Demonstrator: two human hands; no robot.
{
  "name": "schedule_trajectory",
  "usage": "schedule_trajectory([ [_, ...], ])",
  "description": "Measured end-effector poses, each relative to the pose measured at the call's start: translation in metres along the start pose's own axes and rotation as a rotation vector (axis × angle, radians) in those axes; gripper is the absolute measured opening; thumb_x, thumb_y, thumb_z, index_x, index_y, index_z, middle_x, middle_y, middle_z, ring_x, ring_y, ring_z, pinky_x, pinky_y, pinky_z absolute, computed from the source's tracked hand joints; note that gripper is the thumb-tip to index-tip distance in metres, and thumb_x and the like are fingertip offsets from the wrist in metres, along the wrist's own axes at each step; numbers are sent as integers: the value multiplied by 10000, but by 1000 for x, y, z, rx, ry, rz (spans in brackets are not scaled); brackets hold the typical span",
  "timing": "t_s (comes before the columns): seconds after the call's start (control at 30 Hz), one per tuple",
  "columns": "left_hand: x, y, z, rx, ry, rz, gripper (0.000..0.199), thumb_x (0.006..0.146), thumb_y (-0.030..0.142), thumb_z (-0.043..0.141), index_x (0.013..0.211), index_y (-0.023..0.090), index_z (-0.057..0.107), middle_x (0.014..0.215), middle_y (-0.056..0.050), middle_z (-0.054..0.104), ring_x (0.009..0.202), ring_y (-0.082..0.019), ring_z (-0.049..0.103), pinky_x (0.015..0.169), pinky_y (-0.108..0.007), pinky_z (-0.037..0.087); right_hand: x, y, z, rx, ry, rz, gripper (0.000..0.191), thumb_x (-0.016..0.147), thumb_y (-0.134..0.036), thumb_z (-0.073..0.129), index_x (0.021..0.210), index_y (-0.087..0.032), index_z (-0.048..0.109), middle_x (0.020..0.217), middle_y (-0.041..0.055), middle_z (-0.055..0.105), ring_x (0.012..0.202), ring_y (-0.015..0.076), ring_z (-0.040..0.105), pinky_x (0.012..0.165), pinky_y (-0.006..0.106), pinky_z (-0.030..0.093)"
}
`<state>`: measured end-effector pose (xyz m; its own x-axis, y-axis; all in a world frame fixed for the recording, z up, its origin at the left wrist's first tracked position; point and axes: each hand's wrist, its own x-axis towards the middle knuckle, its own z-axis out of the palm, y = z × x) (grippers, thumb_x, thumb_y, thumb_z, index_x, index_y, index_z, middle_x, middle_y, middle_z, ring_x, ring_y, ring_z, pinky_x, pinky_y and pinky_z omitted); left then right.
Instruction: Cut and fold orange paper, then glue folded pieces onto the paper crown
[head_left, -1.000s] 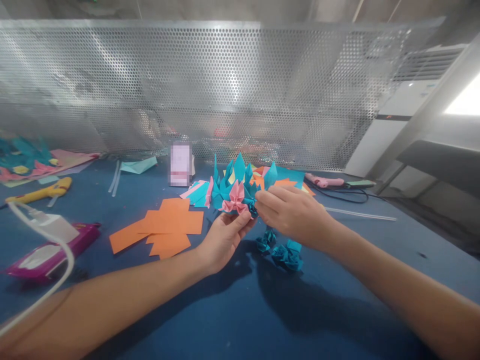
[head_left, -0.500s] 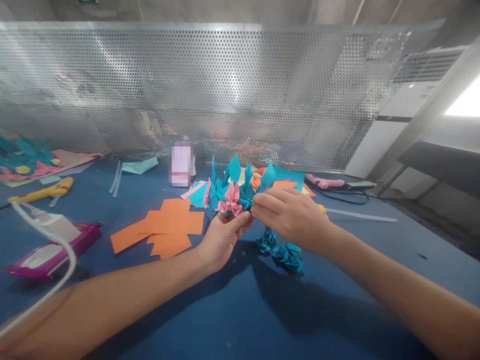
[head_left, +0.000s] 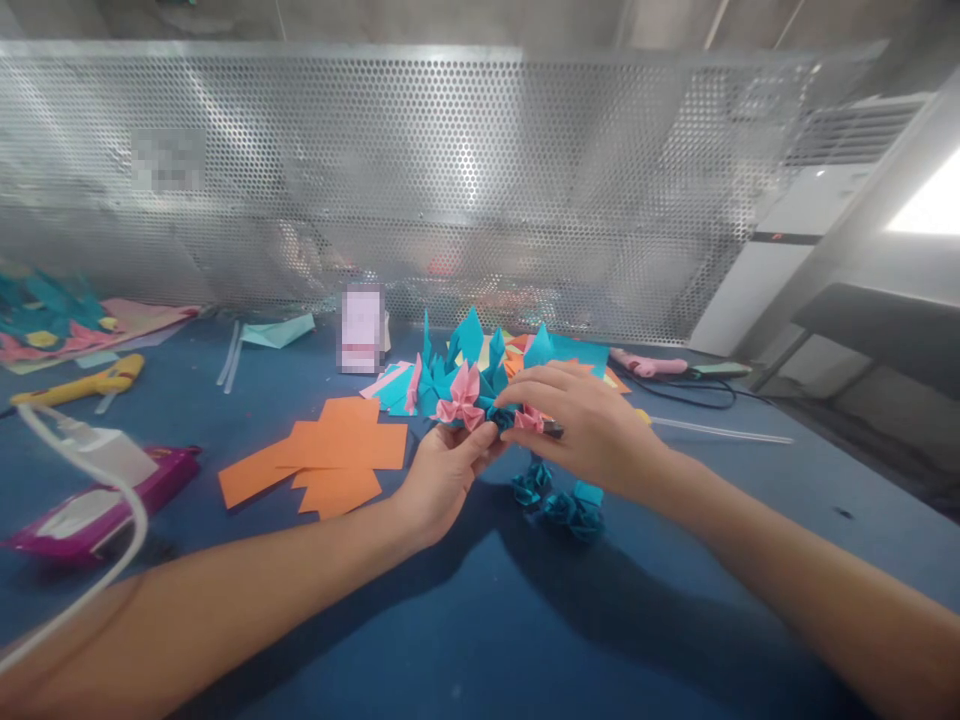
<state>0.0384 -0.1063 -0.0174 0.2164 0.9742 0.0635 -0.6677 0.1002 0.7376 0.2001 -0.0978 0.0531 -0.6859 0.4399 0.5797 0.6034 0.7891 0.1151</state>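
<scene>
A folded-paper flower arrangement (head_left: 431,385) is held up above the table, with pointed blue leaves and pink paper flowers. The pink flower (head_left: 461,400) at its front sits just above my left hand (head_left: 442,480), whose thumb and fingers grip the arrangement's lower edge. My right hand (head_left: 581,420) arches over the arrangement's right side. Its fingertips and thumb close around a dark blue paper rose (head_left: 501,416). Another pink flower (head_left: 529,418) shows between its thumb and fingers. Several blue paper roses (head_left: 574,515) lie on the table below my right hand.
Orange paper pieces (head_left: 337,440) lie left of my hands. Further left are a yellow glue gun (head_left: 90,382), a white charger (head_left: 120,450) with a cable, and a purple pack (head_left: 157,500). A pink glue gun (head_left: 652,364) and glue stick (head_left: 720,431) lie right. A perforated metal panel (head_left: 450,150) stands behind.
My right hand's fingers have spread and shifted slightly, uncovering the dark blue rose and a pink flower. My left hand keeps its grip in nearly the same place.
</scene>
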Motion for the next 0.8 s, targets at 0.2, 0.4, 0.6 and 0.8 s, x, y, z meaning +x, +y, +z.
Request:
schedule_trajectory([
  [0.2, 1, -1, -2, 12, -1, 1, 168, 695, 200, 754, 802, 120, 652, 804, -19, 678, 801, -105, 629, 865, -270, 495, -1, -5, 4, -2, 7, 16, 144, 829, -178, 576, 957, -164, 640, 936, 62, 675, 892, 204, 591, 768, 322, 467],
  [0.4, 2, -1, -1, 10, -9, -10, 158, 691, 189, 755, 794, 117, 659, 789, -14, 681, 792, -100, 631, 872, -270, 491, 1, -8, 3, -14, 2, 28, 131, 832, -153, 575, 939, -163, 648, 904, 50, 689, 869, 193, 602, 774, 321, 476],
  [0.6, 3, -2, -3, 13, -3, -7, 137, 690, 168, 754, 786, 122, 668, 799, -15, 684, 809, -104, 637, 890, -271, 490, 0, -9, 5, -7, 4, 60, 124, 830, -157, 583, 933, -173, 649, 926, 40, 701, 885, 193, 612, 804, 331, 479],
  [0.8, 3, -1, -2, 13, 24, -8, 152, 659, 166, 775, 760, 123, 671, 795, -18, 690, 795, -106, 641, 868, -266, 500, 0, -12, 6, -16, 12, 79, 141, 835, -144, 576, 950, -170, 653, 924, 35, 715, 884, 191, 624, 808, 335, 487],
])
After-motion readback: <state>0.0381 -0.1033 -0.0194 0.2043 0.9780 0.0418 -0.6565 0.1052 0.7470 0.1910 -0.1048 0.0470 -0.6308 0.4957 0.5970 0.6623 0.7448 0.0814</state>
